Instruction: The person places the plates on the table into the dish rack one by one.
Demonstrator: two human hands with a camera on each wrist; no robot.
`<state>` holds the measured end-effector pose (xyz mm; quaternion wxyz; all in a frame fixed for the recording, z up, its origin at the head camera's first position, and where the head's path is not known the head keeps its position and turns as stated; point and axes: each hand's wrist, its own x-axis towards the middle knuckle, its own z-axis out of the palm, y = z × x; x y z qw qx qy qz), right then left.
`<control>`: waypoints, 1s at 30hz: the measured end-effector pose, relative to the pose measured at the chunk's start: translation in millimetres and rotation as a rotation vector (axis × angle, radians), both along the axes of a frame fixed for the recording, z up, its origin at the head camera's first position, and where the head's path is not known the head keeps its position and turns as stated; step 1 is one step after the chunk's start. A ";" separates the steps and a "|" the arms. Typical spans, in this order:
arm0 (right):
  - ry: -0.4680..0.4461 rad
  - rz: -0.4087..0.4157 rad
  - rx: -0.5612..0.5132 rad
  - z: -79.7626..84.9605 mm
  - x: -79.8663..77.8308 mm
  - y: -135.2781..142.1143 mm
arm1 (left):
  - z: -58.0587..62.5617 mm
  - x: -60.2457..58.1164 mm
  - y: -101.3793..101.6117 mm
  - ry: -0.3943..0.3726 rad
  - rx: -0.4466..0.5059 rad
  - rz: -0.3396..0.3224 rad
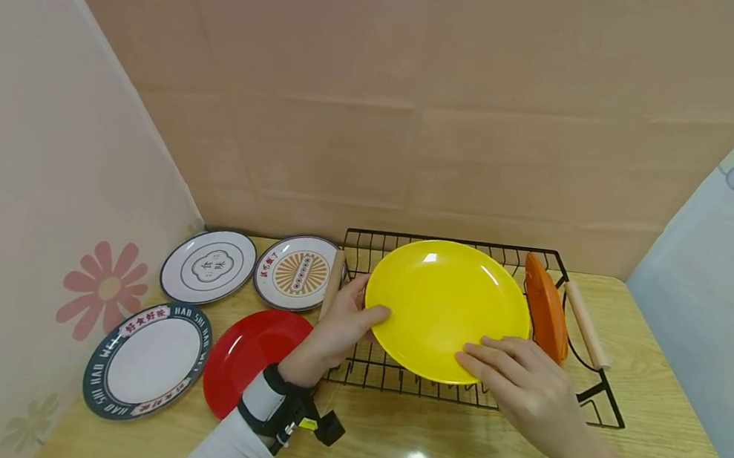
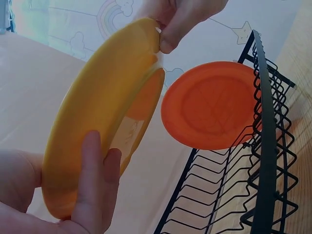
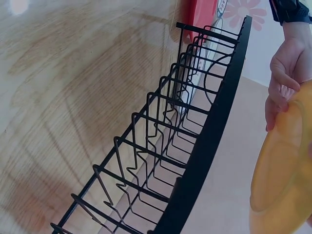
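Both hands hold a glossy yellow plate (image 1: 453,305) above a black wire dish rack (image 3: 207,131). My left hand (image 1: 345,325) grips the plate's left edge, thumb on the upper face and fingers beneath. At the lower right edge, my right hand (image 1: 526,380) lays its fingers over the face; the left wrist view shows its thumb pinching the rim. An orange plate (image 1: 543,307) stands upright at the rack's right end, seen face-on in the left wrist view. The yellow plate hides much of the rack in the head view.
Left of the rack lie a red plate (image 1: 246,358), a white plate with a dark patterned rim (image 1: 154,363), and two white printed plates, one with a cloud-shaped emblem (image 1: 208,266), one with a sunburst (image 1: 300,274). Wooden handles (image 1: 587,323) flank the rack. A brown-covered wall (image 1: 379,111) stands behind.
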<state>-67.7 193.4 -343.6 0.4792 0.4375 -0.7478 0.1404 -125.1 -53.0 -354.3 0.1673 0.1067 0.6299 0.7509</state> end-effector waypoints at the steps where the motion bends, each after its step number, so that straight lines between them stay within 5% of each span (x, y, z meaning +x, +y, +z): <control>1: 0.000 0.000 0.003 -0.3 0.1 -0.2 | -0.2 0.1 0.1 -0.002 0.001 0.000; 17: -0.056 0.009 0.072 -4.7 2.3 -1.6 | -5.1 5.5 -1.7 -0.024 -0.001 0.042; 30: -0.201 -0.060 0.080 -11.7 1.0 2.6 | -5.6 9.7 -4.7 -0.001 0.009 0.085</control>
